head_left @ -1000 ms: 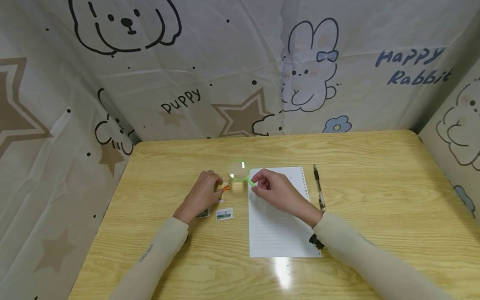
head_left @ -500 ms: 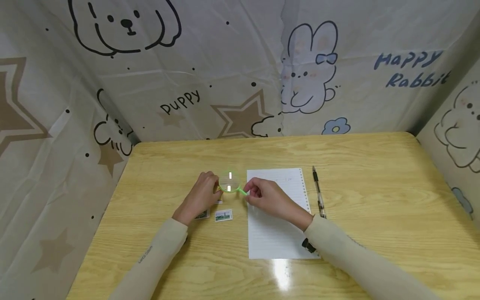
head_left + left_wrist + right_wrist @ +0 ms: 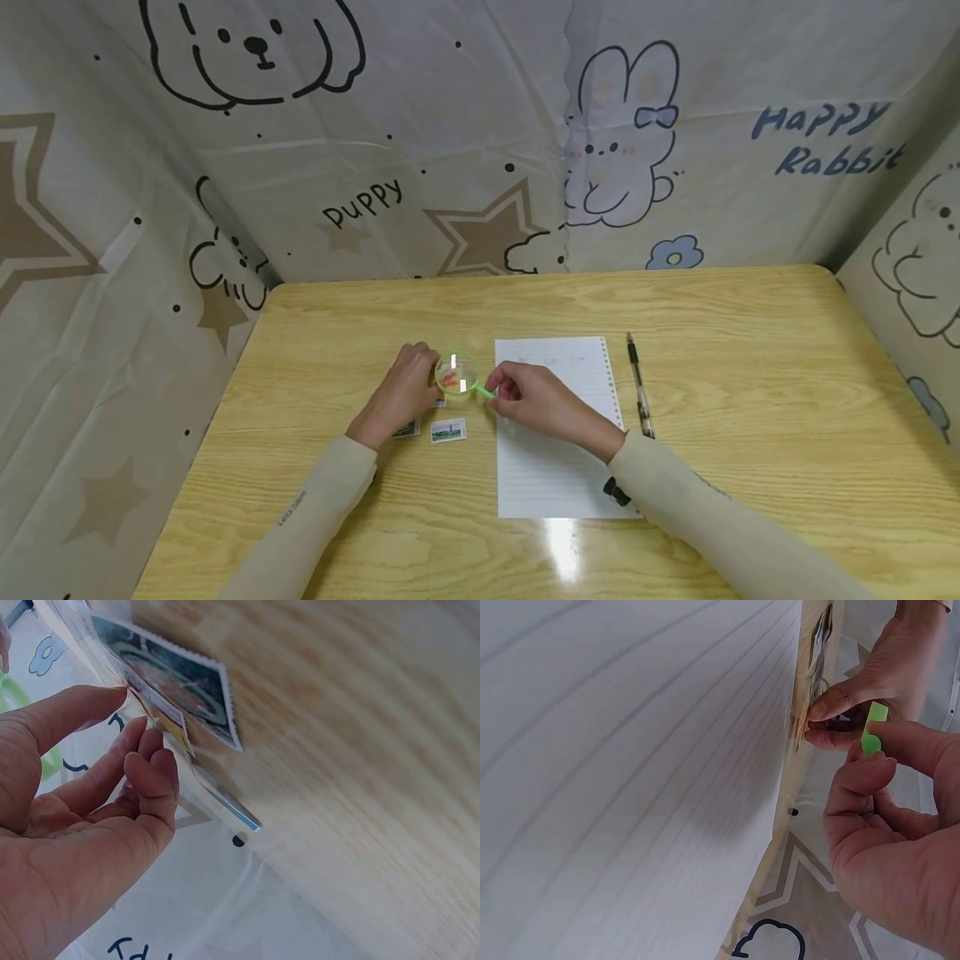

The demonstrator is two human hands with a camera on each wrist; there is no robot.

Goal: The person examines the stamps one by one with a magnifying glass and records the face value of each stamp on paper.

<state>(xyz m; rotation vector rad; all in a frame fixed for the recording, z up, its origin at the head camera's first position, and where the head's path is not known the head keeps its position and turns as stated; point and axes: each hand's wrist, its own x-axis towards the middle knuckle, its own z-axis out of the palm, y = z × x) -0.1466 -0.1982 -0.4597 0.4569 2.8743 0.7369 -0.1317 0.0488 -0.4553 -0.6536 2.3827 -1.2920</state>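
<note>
My right hand [image 3: 543,404] pinches the green handle [image 3: 874,724] of a small magnifying glass [image 3: 457,372] between thumb and index finger. Its round lens lies over the fingertips of my left hand [image 3: 401,387], and a stamp's red and orange picture shows through it. The thumb and index fingertip of that left hand [image 3: 90,817] pinch the stamp's edge, close over the table. Another stamp with a dark green picture [image 3: 176,679] lies beside these fingers, partly hidden by the wrist in the head view. A landscape stamp [image 3: 448,430] lies flat just nearer to me.
A lined, punched sheet of paper [image 3: 555,487] lies under my right hand, with faint writing near its top. To its right rests a black and clear pen [image 3: 637,379]. The wooden table [image 3: 742,375] runs back to a printed cloth wall [image 3: 465,108].
My right hand has moved left and slightly toward me, carrying the magnifying glass from beyond the stamp to over it. My left hand has stayed in place.
</note>
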